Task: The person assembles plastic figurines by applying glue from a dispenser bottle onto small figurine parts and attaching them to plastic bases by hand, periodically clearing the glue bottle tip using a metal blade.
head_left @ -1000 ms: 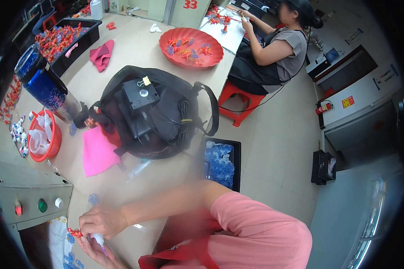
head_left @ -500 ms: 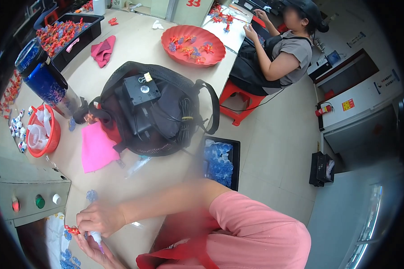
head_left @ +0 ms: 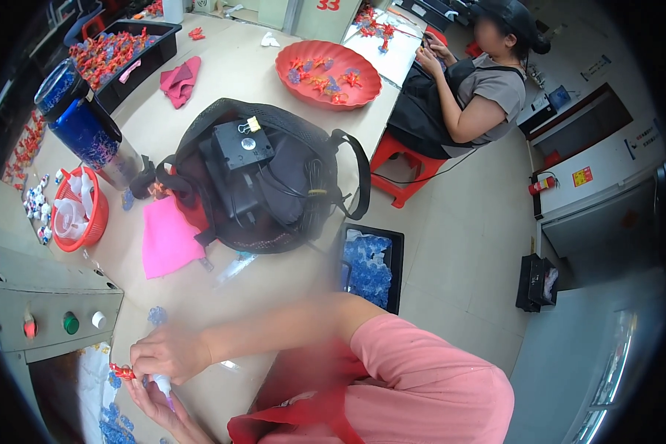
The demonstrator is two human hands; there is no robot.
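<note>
My right hand (head_left: 169, 354) curls its fingers round a small white squeeze bottle (head_left: 162, 383) with a thin purple tip that points down over the other palm. Below it, my left hand (head_left: 152, 404) is closed at the fingertips on a small red figure (head_left: 123, 372). The right fingers come close to that figure; whether they touch it I cannot tell. A translucent blue piece (head_left: 157, 316) lies on the table just beyond my hands. Several more blue pieces (head_left: 114, 425) rest on a white sheet to their left.
A black bag (head_left: 274, 214), pink cloth (head_left: 169, 240), blue tumbler (head_left: 85, 129) and red basket (head_left: 100, 218) stand beyond my hands. A machine panel with buttons (head_left: 52, 296) borders the left. Farther off are a red bowl (head_left: 292, 78) and a seated co-worker (head_left: 473, 96). A black bin (head_left: 396, 266) holds blue pieces.
The whole view has shifted slightly. My hands keep nearly the same pose round the bottle and figure. The co-worker's hands have come lower and closer together.
</note>
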